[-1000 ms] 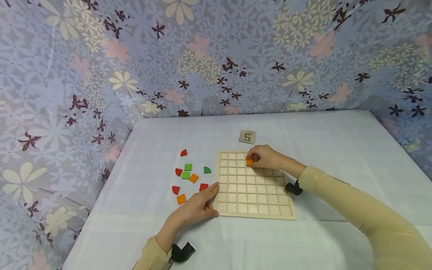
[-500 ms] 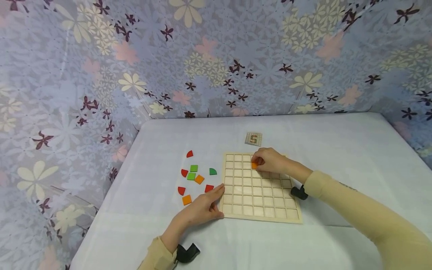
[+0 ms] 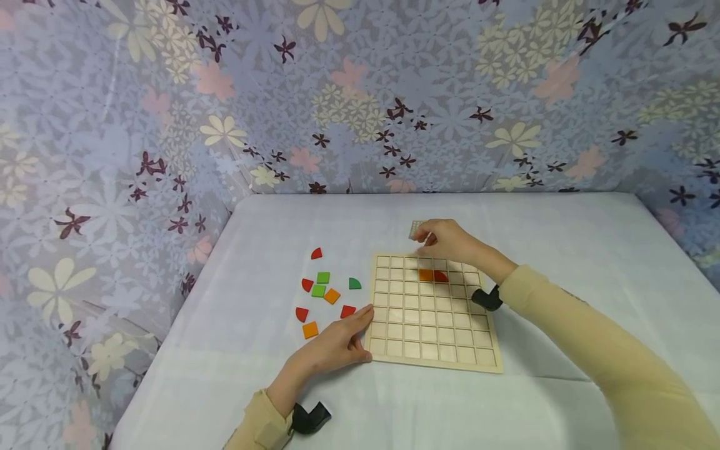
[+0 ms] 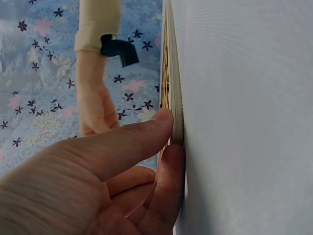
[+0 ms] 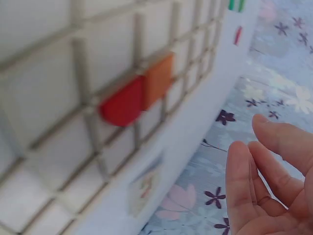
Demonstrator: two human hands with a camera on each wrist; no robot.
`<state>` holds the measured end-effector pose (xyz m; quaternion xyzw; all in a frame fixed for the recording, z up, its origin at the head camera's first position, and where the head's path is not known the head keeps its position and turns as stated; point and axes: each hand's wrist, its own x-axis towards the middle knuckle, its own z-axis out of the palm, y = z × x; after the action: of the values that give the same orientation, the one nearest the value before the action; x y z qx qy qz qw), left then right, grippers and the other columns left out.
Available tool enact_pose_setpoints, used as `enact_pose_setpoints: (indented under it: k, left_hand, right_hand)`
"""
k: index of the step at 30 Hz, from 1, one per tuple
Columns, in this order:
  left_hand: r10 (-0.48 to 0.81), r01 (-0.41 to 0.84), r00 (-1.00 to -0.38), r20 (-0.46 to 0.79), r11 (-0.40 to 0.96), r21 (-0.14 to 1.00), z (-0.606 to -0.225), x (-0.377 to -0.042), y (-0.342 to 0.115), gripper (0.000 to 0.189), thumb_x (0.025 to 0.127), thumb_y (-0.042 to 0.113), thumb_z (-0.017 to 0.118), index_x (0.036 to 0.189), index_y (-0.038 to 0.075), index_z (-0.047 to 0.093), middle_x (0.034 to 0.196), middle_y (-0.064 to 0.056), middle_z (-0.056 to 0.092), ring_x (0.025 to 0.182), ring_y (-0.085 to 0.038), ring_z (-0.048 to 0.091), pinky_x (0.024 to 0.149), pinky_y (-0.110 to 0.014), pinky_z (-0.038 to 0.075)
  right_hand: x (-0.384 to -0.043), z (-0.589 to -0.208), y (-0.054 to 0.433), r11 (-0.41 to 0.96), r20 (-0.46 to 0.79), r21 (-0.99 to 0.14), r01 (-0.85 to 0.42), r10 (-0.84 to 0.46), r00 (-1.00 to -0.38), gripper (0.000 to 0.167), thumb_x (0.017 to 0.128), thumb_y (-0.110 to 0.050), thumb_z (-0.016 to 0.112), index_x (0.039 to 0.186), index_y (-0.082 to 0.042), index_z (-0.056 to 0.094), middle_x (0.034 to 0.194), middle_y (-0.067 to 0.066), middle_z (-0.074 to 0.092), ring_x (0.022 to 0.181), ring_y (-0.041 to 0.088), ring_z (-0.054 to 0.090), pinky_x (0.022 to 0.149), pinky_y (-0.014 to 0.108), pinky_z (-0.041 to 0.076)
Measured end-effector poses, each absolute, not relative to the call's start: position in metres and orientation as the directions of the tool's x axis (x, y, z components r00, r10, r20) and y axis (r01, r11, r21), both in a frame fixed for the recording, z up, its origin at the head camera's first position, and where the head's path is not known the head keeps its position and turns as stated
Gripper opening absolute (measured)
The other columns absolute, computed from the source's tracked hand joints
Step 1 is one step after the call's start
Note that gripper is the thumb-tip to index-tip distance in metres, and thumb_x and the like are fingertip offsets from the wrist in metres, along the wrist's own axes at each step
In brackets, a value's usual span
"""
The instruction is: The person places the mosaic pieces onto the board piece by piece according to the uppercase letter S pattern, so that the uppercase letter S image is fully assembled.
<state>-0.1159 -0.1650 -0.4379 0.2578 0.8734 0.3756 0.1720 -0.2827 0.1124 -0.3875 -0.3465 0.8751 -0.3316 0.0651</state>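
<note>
The wooden grid board (image 3: 395, 314) lies on the table with an orange square tile (image 3: 426, 275) and a red quarter-circle tile (image 3: 440, 276) side by side in its cells. My left hand (image 3: 332, 347) rests against the board's left edge near the front corner; the left wrist view has the thumb and a finger right at its rim. Over the board's far edge hovers my right hand (image 3: 450, 242), its bent fingers apart from the thumb and holding nothing. In the right wrist view, that hand (image 5: 274, 181) is beside both tiles. It partly covers the small pattern card (image 3: 416, 227).
Loose tiles lie left of the board: several red quarter circles (image 3: 307, 285), two green squares (image 3: 323, 278), two orange squares (image 3: 310, 330) and a dark green quarter circle (image 3: 354, 284). A floral curtain (image 3: 337, 112) stands behind the white table (image 3: 270, 219).
My right hand has let go of the orange tile and moved back toward the card, uncovering the red tile beside it. My left hand stays at the board's edge; the view shifts slightly.
</note>
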Motion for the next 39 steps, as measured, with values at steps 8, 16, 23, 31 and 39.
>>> enact_pose_setpoints:
  k: [8, 16, 23, 31, 39]
  left_hand:
    - [0.581, 0.33, -0.808, -0.099, 0.584, 0.742, -0.44, -0.118, -0.17, 0.077, 0.084, 0.014, 0.073, 0.147, 0.004, 0.03, 0.153, -0.003, 0.025, 0.063, -0.002, 0.051, 0.063, -0.018, 0.046]
    - [0.621, 0.374, -0.778, -0.092, 0.576, 0.727, -0.442, -0.121, -0.168, 0.078, 0.084, 0.017, 0.073, 0.147, 0.002, 0.029, 0.153, -0.007, 0.025, 0.064, 0.001, 0.053, 0.067, -0.016, 0.045]
    - [0.608, 0.371, -0.789, -0.094, 0.592, 0.716, -0.44, -0.12, -0.171, 0.077, 0.085, 0.017, 0.072, 0.147, 0.003, 0.03, 0.153, -0.005, 0.025, 0.064, 0.001, 0.052, 0.066, -0.016, 0.045]
    - [0.614, 0.383, -0.785, -0.085, 0.587, 0.713, -0.437, -0.122, -0.174, 0.075, 0.085, 0.016, 0.072, 0.146, 0.001, 0.03, 0.153, -0.007, 0.025, 0.064, 0.001, 0.052, 0.068, -0.016, 0.045]
    - [0.627, 0.403, -0.776, -0.07, 0.577, 0.711, -0.44, -0.123, -0.174, 0.074, 0.085, 0.016, 0.071, 0.146, 0.0, 0.031, 0.153, -0.009, 0.025, 0.065, 0.002, 0.052, 0.068, -0.015, 0.044]
  right_hand:
    - [-0.3, -0.37, 0.078, 0.529, 0.095, -0.655, -0.539, -0.651, -0.754, 0.031, 0.083, -0.011, 0.072, 0.112, -0.003, 0.064, 0.105, 0.014, 0.063, 0.091, 0.025, 0.062, 0.078, 0.036, 0.05]
    - [-0.311, -0.365, 0.043, 0.491, 0.056, -0.715, -0.497, -0.669, -0.741, 0.033, 0.085, -0.013, 0.072, 0.116, -0.006, 0.062, 0.108, 0.012, 0.061, 0.095, 0.022, 0.06, 0.079, 0.035, 0.05]
    - [-0.32, -0.37, -0.005, 0.423, 0.066, -0.752, -0.506, -0.715, -0.696, 0.034, 0.085, -0.012, 0.071, 0.116, -0.005, 0.062, 0.108, 0.012, 0.06, 0.094, 0.022, 0.061, 0.079, 0.032, 0.049]
    - [-0.324, -0.385, -0.052, 0.374, 0.057, -0.791, -0.484, -0.742, -0.668, 0.032, 0.084, -0.009, 0.071, 0.114, -0.002, 0.062, 0.113, 0.02, 0.06, 0.095, 0.025, 0.06, 0.08, 0.03, 0.049]
    - [-0.335, -0.41, -0.085, 0.418, -0.076, -0.832, -0.364, -0.737, -0.672, 0.036, 0.085, -0.011, 0.07, 0.118, -0.001, 0.061, 0.116, 0.014, 0.057, 0.09, 0.022, 0.061, 0.074, 0.031, 0.051]
